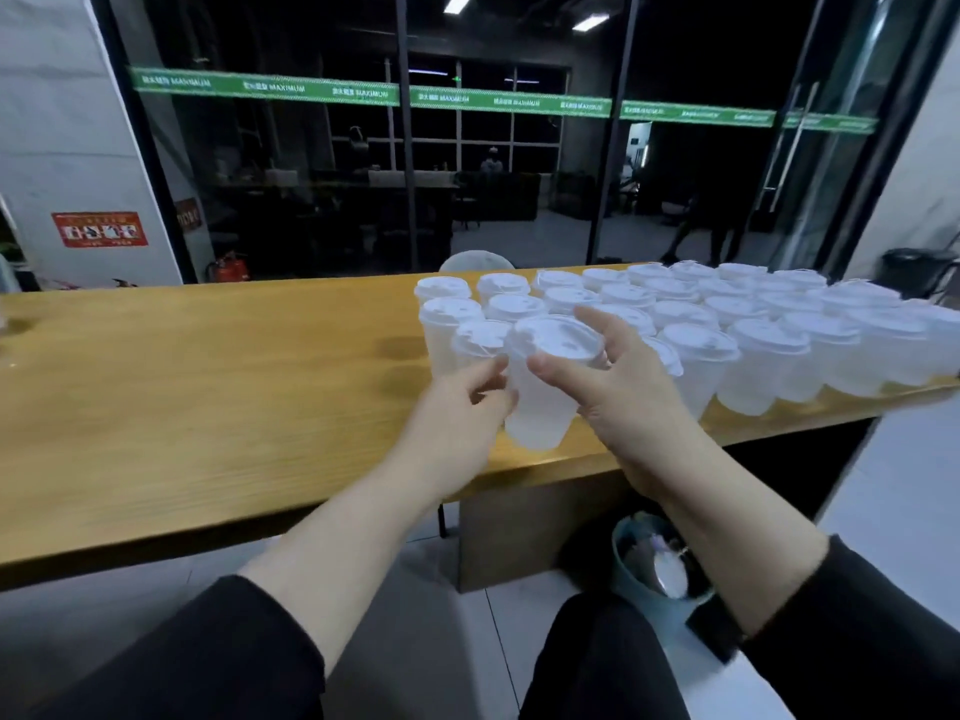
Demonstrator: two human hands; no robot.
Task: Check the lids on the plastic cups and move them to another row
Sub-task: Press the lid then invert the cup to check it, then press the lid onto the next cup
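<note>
Bare wood filled the left stretch of the table (182,381). Next came the left hand (467,392), its fingers curled against the left wall of the lifted cup (537,402), which looked held just above the table's near edge. That cup stood nearly upright, long axis vertical with the top leaning slightly away, its lid (558,337) seated flat as far as the blur allowed. The right hand (613,376) wrapped the other side, thumb across the front under the rim, fingers reaching over the lid's far edge. Both hands sat equally close, the cup between them; the right seemed placed to press the lid, the left to steady the body.

Behind and to the right stood the crowd of lidded cups (727,324), packed touching in roughly four rows running to the table's right end. Thirty-odd was a fair estimate; motion blur and the frame edge prevented an exact count. Any new row would probably go leftward, toward the open wood. One cup in hand, two hands, one bin (636,579) on the floor below.
</note>
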